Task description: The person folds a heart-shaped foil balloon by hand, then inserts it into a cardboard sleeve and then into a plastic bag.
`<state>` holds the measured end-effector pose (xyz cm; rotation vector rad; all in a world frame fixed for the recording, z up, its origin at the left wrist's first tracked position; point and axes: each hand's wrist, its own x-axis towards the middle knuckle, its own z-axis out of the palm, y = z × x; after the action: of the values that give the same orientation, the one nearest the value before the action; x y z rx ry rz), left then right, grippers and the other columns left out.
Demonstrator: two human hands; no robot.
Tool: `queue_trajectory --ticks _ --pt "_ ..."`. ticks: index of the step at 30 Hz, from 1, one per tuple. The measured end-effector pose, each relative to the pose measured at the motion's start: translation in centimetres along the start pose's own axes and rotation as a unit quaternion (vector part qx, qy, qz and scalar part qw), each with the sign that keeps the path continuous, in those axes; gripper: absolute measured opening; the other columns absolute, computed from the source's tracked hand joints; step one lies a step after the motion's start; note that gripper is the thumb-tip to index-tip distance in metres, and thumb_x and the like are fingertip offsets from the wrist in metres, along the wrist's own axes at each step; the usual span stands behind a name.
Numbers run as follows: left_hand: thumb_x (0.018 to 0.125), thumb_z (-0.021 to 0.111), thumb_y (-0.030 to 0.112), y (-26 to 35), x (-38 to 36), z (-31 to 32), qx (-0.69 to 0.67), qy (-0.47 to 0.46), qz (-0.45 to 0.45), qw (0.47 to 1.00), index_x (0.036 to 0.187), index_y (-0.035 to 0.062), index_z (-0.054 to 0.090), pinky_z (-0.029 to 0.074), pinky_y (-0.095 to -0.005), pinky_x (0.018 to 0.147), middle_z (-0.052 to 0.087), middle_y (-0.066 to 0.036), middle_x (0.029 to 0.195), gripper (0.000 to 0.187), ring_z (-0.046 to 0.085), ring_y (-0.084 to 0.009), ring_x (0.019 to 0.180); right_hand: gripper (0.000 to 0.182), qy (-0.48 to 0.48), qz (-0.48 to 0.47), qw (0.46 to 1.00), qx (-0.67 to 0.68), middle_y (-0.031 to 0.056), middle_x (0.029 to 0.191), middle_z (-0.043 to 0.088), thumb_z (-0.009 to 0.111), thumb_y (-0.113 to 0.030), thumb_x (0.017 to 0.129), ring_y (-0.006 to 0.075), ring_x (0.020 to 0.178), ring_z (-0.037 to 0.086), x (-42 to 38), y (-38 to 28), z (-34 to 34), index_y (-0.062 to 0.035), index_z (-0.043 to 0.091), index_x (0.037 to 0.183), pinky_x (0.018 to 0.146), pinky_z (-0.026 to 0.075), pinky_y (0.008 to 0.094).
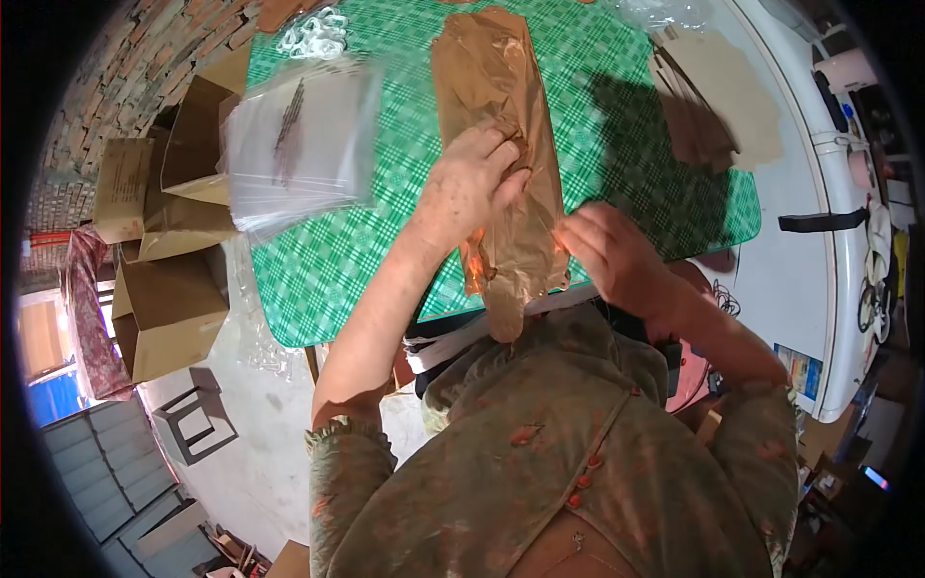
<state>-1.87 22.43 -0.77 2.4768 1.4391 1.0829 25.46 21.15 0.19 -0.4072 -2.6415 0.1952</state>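
A long, shiny brown piece [496, 72] in what looks like clear plastic lies lengthwise on the green checked tablecloth [405, 125], its near end reaching over the table edge towards my body. My left hand [475, 178] rests on its middle, fingers curled and thumb bent in, gripping the crinkled surface. At its right edge, near the lower end, the fingertips of my right hand [609, 252] are pinched together on the plastic. What lies under my left palm is hidden.
A stack of clear plastic bags [299, 144] lies on the table's left. White loops [315, 36] sit behind it. Flat beige pieces [718, 101] are at the right edge. Open cardboard boxes [178, 313] stand on the left, and a grey frame [195, 424] is on the floor.
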Motion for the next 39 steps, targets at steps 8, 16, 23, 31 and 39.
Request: queue_trajectory --ticks 8,16,23,31,39 --pt "0.086 0.082 0.012 -0.2 0.0 0.1 -0.001 0.006 0.005 1.000 0.110 -0.0003 0.071 0.056 -0.0440 0.100 0.069 -0.017 0.124 0.029 0.066 -0.0363 0.118 0.048 0.012 0.004 0.999 0.043 0.0125 0.123 0.059 0.084 -0.001 0.073 0.0323 0.109 0.061 -2.2 -2.9 0.4 -0.0017 0.068 0.118 0.098 0.053 0.0471" --pt "0.086 0.082 0.013 -0.6 0.0 0.0 -0.039 0.018 0.003 0.999 0.111 -0.0014 0.072 0.056 -0.0444 0.100 0.069 -0.018 0.127 0.031 0.066 -0.0381 0.119 0.029 0.081 -0.026 0.996 -0.009 0.0083 0.115 0.064 0.077 -0.011 0.079 0.0270 0.108 0.064 0.4 -4.2 2.9 -0.0066 0.072 0.107 0.098 0.052 0.0478" --pt "0.093 0.077 0.017 -0.9 0.1 -0.3 -0.094 -0.020 -0.046 0.994 0.120 0.0002 0.072 0.053 -0.0440 0.105 0.068 -0.017 0.132 0.032 0.064 -0.0378 0.123 0.025 0.107 -0.018 0.994 0.033 0.0056 0.114 0.067 0.074 -0.015 0.080 0.0247 0.110 0.063 0.4 -4.7 3.7 -0.0066 0.073 0.104 0.091 0.053 0.0435" --pt "0.101 0.063 0.011 -0.2 0.5 -4.7 -0.130 -0.027 -0.095 0.987 0.129 0.0028 0.071 0.047 -0.0434 0.113 0.066 -0.016 0.140 0.031 0.057 -0.0366 0.135 0.025 0.107 -0.013 0.994 0.031 0.0032 0.113 0.067 0.074 -0.015 0.081 0.0242 0.111 0.062 0.6 -4.8 3.2 -0.0079 0.072 0.105 0.088 0.052 0.0418" --pt "0.086 0.071 0.000 2.5 -6.9 -9.2 -0.086 -0.138 -0.118 0.980 0.139 0.0051 0.067 0.033 -0.0523 0.127 0.060 -0.015 0.151 0.053 0.047 -0.0361 0.150 0.026 0.124 -0.013 0.992 0.023 0.0019 0.114 0.065 0.078 -0.011 0.079 0.0243 0.111 0.062 0.6 -4.4 3.4 -0.0096 0.071 0.105 0.089 0.051 0.0419"
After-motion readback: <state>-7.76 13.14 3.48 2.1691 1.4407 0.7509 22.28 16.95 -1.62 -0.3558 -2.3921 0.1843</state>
